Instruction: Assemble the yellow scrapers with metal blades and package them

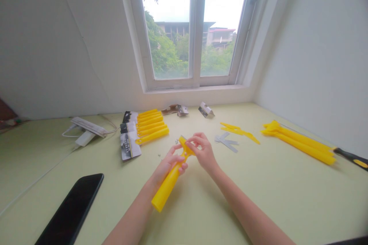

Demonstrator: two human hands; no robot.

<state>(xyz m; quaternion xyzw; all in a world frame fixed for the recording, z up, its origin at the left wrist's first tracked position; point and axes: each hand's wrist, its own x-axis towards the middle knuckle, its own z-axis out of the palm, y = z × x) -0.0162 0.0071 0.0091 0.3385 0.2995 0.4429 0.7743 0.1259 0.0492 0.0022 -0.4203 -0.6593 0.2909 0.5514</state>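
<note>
1. Long yellow plastic T-headed tool (166,191): held btwn hands; long axis ran near-L to far-R, hollow-looking handle twd wearer.
2. L hand (164,165): fingers closed round neck; nearer handle.
3. R hand (204,154): thumb + fingertips pinched head's R side; nearer head. Smaller pc. w/in pinch: couldn't tell.
4. Flat grey strips (227,142): crossed, R of R hand.

Both bare forearms reach forward and angle inward; the left hand (172,162) curls its fingers closed, while the right hand (202,149), just beside it, pinches, wrist bent inward.
</note>
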